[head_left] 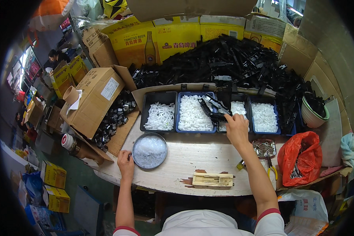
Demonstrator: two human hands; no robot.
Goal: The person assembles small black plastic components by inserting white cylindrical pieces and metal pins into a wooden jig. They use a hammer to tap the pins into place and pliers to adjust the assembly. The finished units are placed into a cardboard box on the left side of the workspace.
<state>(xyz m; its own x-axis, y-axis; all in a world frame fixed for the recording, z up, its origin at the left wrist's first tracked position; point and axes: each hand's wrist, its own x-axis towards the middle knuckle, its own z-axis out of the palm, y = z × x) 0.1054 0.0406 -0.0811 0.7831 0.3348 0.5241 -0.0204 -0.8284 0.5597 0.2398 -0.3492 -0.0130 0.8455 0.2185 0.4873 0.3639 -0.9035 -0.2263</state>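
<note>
Beyond my right hand (236,128), a great heap of black plastic parts (224,59) is sloping toward me behind a low cardboard strip (173,87), and I am judging that a knock at its foot could be sending loose ones down among the white pieces. Just left of my right fingertips, a blue tray (177,114) is lying open, so a slack grip could be tipping parts into it. Those fingers are curling nearly closed, seemingly pinching one end of a black plastic part (217,117) above the trays. My left hand (126,163) is resting half-curled by the round dish (164,158) of clear bits; I cannot tell whether it is holding anything, but a nudge there could be spilling them. Farther out, a cardboard box (90,94) is crowding the space beyond my left hand, while a red plastic bag (299,157) is bulging right of my right forearm. Nearer me than my right hand, a cream fixture (212,180) is taking up the table edge, and yellow-handled pliers (272,173) are lying beside that forearm.
</note>
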